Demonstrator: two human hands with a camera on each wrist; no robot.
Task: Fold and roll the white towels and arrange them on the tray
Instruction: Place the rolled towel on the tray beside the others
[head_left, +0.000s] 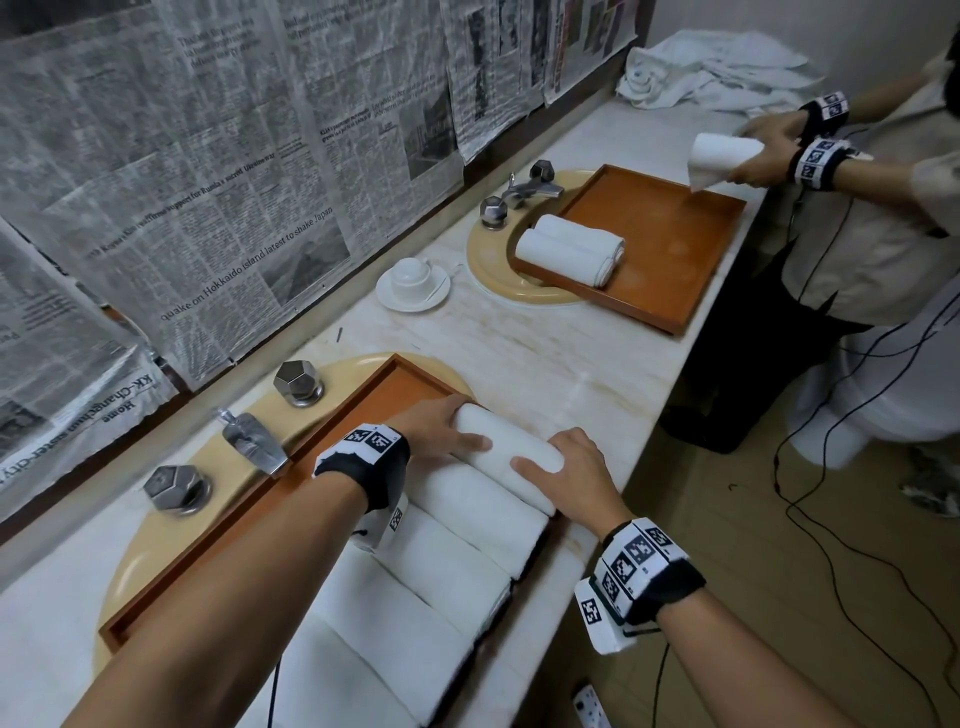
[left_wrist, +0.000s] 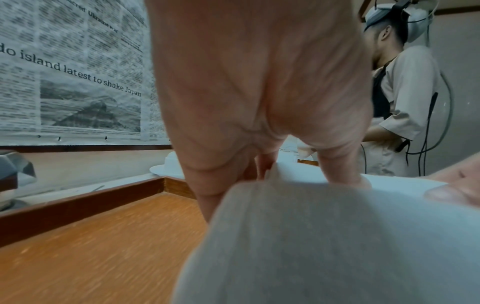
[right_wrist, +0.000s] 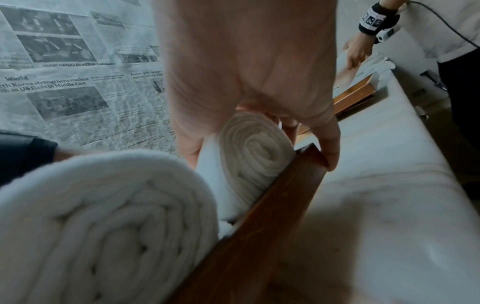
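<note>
A brown wooden tray (head_left: 363, 395) lies over the near basin and holds a row of several rolled white towels (head_left: 415, 597). Both my hands grip the farthest roll (head_left: 506, 447) at the tray's far end. My left hand (head_left: 441, 428) curls over its left end, thumb on top; the left wrist view shows the fingers (left_wrist: 259, 102) bent down over the cloth. My right hand (head_left: 571, 467) wraps the right end. In the right wrist view its fingers (right_wrist: 249, 72) close round the spiral end (right_wrist: 254, 156), beside the tray's rim (right_wrist: 285, 185). The neighbouring roll (right_wrist: 103, 226) lies just behind.
Another person at the far right holds a rolled towel (head_left: 722, 156) over a second tray (head_left: 660, 249) with two rolls (head_left: 569, 249). A heap of loose towels (head_left: 717, 67) lies at the counter's end. Cup and saucer (head_left: 413, 280), taps (head_left: 298, 384) and spout (head_left: 254, 436) stand left of the trays.
</note>
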